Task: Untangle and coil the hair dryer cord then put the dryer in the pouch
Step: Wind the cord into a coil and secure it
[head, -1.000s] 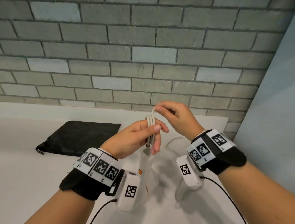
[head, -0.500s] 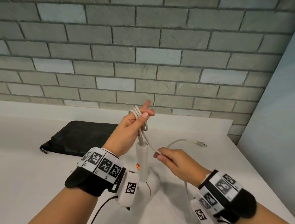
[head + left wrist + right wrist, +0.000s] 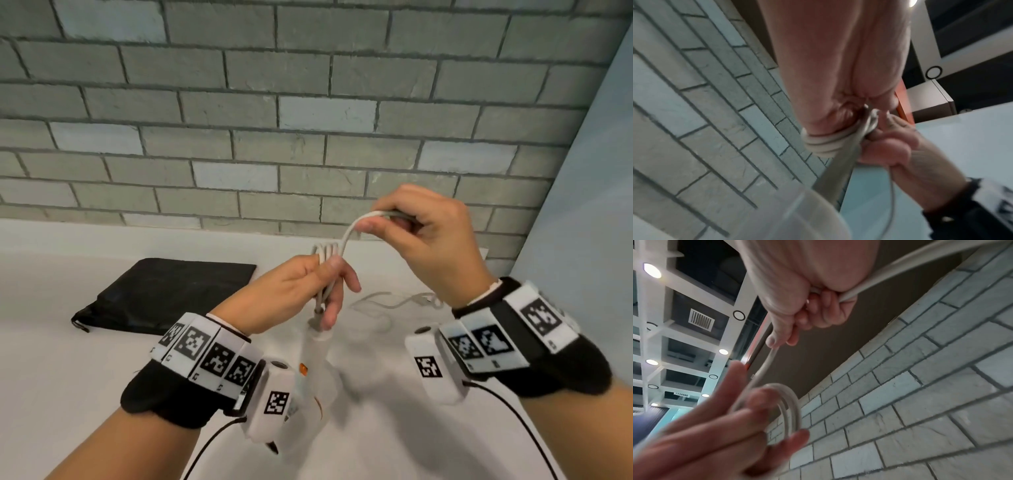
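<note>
Left hand grips the coil; right hand, back up from the table, lays another cord loop. Pouch waits near the back edge.

The cord looks like smooth, pale rubbery plastic with a slight sheen where it loops. The dryer handle is smooth white plastic, matt to faintly glossy, with a small glossy orange switch. The pouch is matt black cloth, softly creased. The surface is smooth, matt white. Behind it the wall is rough grey brick with darker recessed joints. The wristbands combine black fabric with white plastic blocks.
</note>
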Motion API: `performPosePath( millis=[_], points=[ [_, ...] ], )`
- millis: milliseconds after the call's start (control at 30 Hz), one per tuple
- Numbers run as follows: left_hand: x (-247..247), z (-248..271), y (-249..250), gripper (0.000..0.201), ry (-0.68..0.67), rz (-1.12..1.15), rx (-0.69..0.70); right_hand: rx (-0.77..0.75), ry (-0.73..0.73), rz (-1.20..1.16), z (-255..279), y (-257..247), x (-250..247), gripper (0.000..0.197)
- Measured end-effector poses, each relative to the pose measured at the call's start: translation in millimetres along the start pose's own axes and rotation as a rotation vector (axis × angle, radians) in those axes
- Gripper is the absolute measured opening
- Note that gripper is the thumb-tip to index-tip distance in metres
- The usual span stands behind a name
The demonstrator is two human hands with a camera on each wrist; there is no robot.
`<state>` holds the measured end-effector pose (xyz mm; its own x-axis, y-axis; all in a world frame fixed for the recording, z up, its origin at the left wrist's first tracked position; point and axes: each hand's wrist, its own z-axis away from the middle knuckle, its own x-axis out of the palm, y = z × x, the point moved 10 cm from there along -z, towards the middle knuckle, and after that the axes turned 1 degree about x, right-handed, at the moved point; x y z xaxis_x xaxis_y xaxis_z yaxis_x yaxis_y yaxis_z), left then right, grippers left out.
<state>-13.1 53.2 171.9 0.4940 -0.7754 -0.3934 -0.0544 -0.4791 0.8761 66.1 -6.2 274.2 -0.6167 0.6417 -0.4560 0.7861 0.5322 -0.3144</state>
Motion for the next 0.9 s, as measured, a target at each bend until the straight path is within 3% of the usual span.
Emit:
performPosePath(
  millis=[167, 300, 467, 600, 800, 900],
  points=[
    [5.3, 0.7, -5.0, 0.037, -0.047, 0.285, -0.008, 0.048, -0.057, 0.016, -4.7, 33.8, 29.8, 0.028],
    [1.6, -0.7, -7.7, 0.037, 0.014, 0.479, -0.004, 0.167, -0.148, 0.032, 15.8, 69.6, 66.8, 0.04],
    [-21.7, -2.6, -20.8, 0.035, 0.224, 0.529, 0.019, 0.31, -0.51, 0.126, 72.2, 95.2, 128.8, 0.035],
    [-46.3, -1.1, -27.5, 0.036, 0.405, 0.49, 0.033, 0.266, -0.744, 0.111, 110.1, 75.1, 154.3, 0.035],
    [-56.7, 0.7, -28.2, 0.032, 0.522, 0.334, 0.041, 0.066, -0.713, -0.003, 111.9, 16.5, 129.5, 0.027],
    [-60.3, -0.6, -28.6, 0.032, 0.484, 0.227, 0.01, -0.033, -0.595, -0.051, 92.4, -7.3, 101.4, 0.032]
  ],
)
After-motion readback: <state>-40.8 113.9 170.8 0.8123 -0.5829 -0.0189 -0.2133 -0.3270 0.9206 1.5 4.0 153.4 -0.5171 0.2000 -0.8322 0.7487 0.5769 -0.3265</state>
